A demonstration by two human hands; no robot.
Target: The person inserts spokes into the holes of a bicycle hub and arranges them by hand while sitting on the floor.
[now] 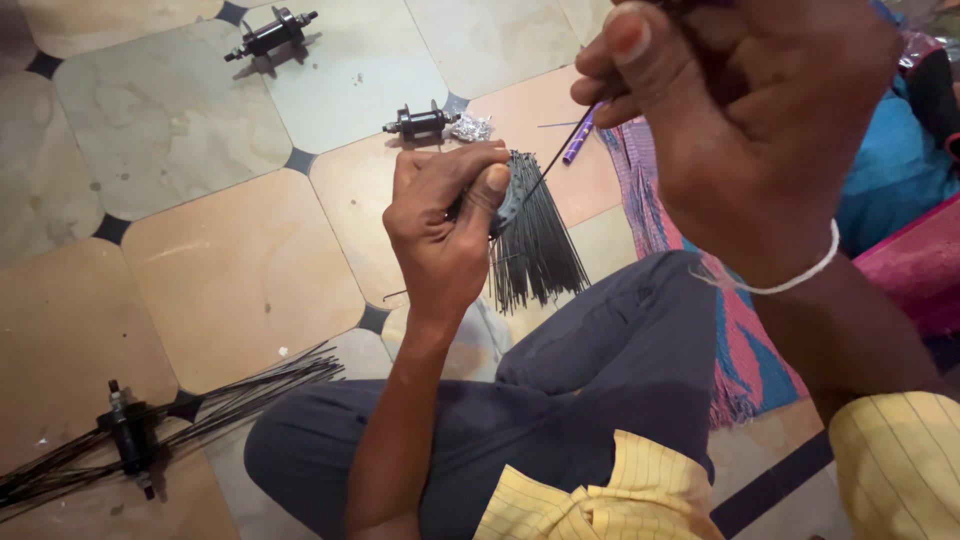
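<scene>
My left hand point(445, 225) grips a black wheel hub point(503, 205) with a bundle of thin black spokes point(535, 245) hanging down from it like a fan. My right hand point(740, 110) is raised close to the camera and pinches a single black spoke point(562, 150) between its fingertips. That spoke slants down to the hub in the left hand. A white band circles the right wrist. I sit cross-legged on a tiled floor in grey trousers and a yellow striped shirt.
Two bare black hubs point(420, 123) point(270, 33) lie on the floor tiles ahead. A hub with spokes spread out point(130, 435) lies at the lower left. A purple pen-like object point(578, 140), crumpled foil point(472, 127) and a striped mat point(650, 200) are nearby.
</scene>
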